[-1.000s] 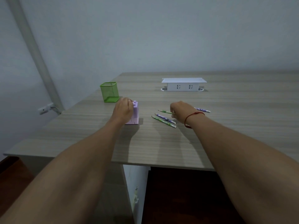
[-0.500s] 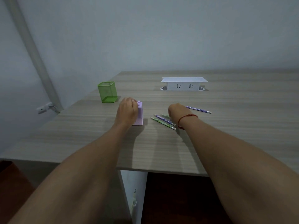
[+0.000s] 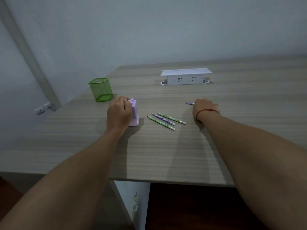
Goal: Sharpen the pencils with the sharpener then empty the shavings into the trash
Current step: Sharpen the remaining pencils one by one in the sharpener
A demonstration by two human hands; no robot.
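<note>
Left hand (image 3: 118, 112) grasps purple sharpener (image 3: 134, 113) on tabletop (image 3: 166, 155); right hand (image 3: 205, 109) covers a purple pencil (image 3: 189, 103), grip indeterminate.

green mesh pen cup (image 3: 100, 89) upright, far-left | white socket box (image 3: 186, 76) far-centre | wooden desk (image 3: 166, 150)

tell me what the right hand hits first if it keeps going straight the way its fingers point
Probably the lone pencil: the right hand already lies over it. Beyond that the table looks free up to the wall, though depth is hard to judge.
</note>
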